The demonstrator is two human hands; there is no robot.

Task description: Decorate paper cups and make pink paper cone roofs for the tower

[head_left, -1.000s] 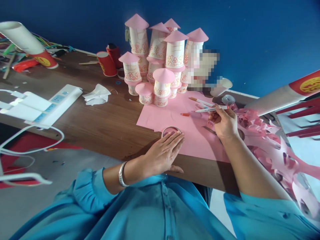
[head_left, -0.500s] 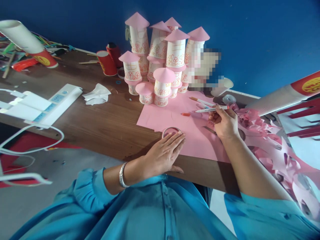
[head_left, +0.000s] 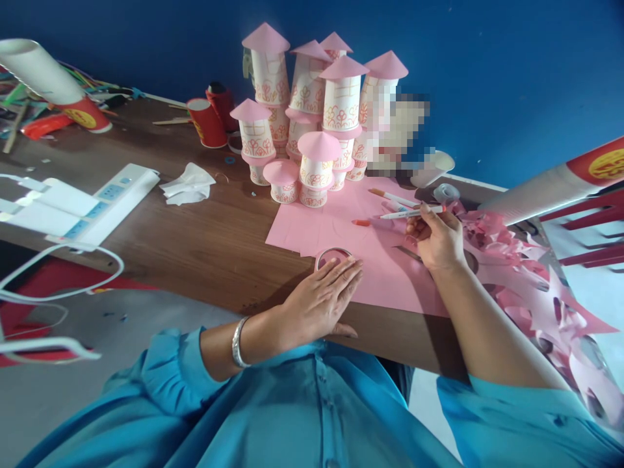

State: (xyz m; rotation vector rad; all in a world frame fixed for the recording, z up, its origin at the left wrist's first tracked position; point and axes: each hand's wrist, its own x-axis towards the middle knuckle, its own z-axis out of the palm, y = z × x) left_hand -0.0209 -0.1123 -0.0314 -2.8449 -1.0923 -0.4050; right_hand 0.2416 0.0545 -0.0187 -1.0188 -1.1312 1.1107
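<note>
My left hand lies flat with fingers stretched, over the near side of a round ring-like item on pink paper. Pinched in my right hand is a white marker, held nearly level above the paper, its tip toward the left. Beside it on the paper lie an orange-capped pen and a separate orange cap. Behind the paper stand stacked paper-cup towers with pink cone roofs and flower drawings.
On the left are a white power strip, crumpled tissue and a red cup. Pink paper scraps and a leaning cup stack occupy the right. A blue wall stands behind.
</note>
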